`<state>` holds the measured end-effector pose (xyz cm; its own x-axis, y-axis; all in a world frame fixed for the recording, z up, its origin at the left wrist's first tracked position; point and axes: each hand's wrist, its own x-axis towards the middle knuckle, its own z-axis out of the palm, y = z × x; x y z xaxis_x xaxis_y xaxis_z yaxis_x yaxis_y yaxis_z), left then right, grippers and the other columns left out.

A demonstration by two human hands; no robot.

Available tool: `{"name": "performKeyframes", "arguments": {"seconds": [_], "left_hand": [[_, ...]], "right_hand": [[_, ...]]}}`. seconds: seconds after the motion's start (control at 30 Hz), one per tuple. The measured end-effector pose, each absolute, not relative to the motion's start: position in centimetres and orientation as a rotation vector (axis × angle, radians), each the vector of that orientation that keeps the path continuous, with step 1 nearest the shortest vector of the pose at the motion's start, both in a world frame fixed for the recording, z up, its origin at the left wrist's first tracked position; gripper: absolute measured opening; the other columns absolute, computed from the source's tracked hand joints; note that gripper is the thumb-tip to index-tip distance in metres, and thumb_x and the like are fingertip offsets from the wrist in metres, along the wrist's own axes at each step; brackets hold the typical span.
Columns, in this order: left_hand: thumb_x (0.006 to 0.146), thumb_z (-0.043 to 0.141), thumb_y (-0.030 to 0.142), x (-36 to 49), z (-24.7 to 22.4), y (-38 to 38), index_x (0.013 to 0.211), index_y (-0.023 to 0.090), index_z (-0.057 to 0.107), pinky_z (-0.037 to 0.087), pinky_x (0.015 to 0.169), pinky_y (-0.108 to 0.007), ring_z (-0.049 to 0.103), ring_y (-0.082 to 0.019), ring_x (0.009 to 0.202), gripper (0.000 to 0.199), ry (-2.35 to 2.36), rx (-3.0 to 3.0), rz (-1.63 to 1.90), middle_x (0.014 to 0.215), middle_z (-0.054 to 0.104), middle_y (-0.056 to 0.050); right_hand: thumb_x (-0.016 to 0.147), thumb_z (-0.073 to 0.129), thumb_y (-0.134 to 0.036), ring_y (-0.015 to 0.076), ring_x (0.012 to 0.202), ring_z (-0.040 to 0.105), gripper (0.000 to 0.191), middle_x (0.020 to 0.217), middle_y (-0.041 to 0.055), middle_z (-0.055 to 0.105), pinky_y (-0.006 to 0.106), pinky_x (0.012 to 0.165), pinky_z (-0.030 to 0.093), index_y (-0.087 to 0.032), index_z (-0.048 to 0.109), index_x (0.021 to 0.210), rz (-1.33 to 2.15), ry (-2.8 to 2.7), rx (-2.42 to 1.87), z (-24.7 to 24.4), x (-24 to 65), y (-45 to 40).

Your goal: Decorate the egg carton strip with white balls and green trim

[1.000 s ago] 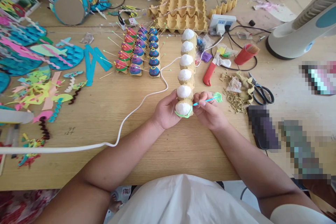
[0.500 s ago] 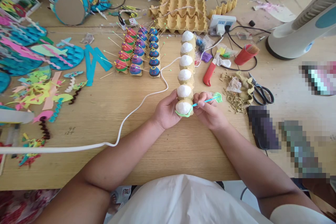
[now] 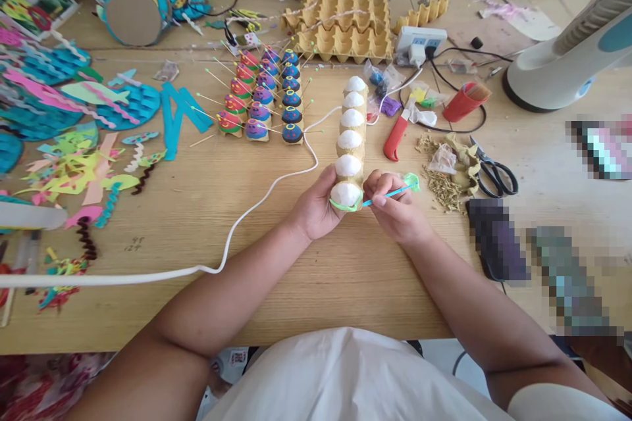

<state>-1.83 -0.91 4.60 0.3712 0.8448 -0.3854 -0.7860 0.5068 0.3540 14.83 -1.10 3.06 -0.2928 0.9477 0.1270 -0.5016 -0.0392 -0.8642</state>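
Observation:
My left hand grips the near end of an egg-carton strip, whose row of bumps is topped with white. A light green band runs along the front of the nearest bump. Pinched in the fingers of my right hand is a thin blue stick, its left tip at the right end of that band. A light green lump shows at the stick's far end, just past my fingers. The fingertips of my left hand are hidden behind the strip.
Painted egg-carton strips with pins stand beyond a white cable. A red-handled tool, black scissors and a fan are to the right. Paper cutouts cover the left; egg trays lie at the back.
The strip's far end has dipped lower in view and its near end has risen slightly, so it looks more tilted. Both hands keep their holds, and the blue stick's tip has shifted slightly downward.

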Motion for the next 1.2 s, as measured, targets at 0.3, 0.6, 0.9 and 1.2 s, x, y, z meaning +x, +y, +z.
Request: {"name": "performKeyframes", "arguments": {"seconds": [0.3,0.6,0.9,1.2], "left_hand": [[0.114,0.032,0.032,-1.83,4.73,-0.82,0.096,0.013,0.073,0.058,0.06,-0.021,0.074,-0.011,0.068,0.049,0.578,0.097,1.032,0.082,0.078,-0.002],[0.111,0.047,0.033,-1.83,4.64,-0.93,0.101,0.014,0.074,0.058,0.062,-0.022,0.074,-0.012,0.069,0.034,0.598,0.052,1.015,0.086,0.079,-0.003],[0.113,0.036,0.034,-1.82,4.54,-0.9,0.101,0.012,0.074,0.059,0.064,-0.022,0.076,-0.013,0.072,0.045,0.552,0.087,1.006,0.088,0.08,-0.005],[0.111,0.046,0.033,-1.63,4.86,-0.98,0.098,0.015,0.073,0.058,0.063,-0.02,0.073,-0.012,0.069,0.034,0.578,0.094,1.009,0.084,0.078,-0.003]], "right_hand": [[0.073,0.093,-0.033,0.0151,0.077,0.046,0.028,0.081,-0.0015,0.049,0.032,0.072,0.036,-0.023,0.068,0.069,1.553,-1.108,-0.635,2.66,15.05,-0.95],[0.073,0.093,-0.033,0.0153,0.078,0.045,0.028,0.083,-0.0013,0.047,0.032,0.071,0.035,-0.024,0.068,0.07,1.559,-1.129,-0.648,2.46,15.11,-0.93],[0.073,0.094,-0.033,0.0139,0.074,0.045,0.03,0.083,-0.0019,0.047,0.031,0.069,0.037,-0.023,0.066,0.069,1.576,-1.121,-0.635,2.67,14.91,-1.15],[0.074,0.093,-0.034,0.014,0.074,0.045,0.03,0.083,-0.0018,0.046,0.031,0.07,0.038,-0.023,0.065,0.069,1.566,-1.133,-0.664,2.75,14.77,-1.25]]}}
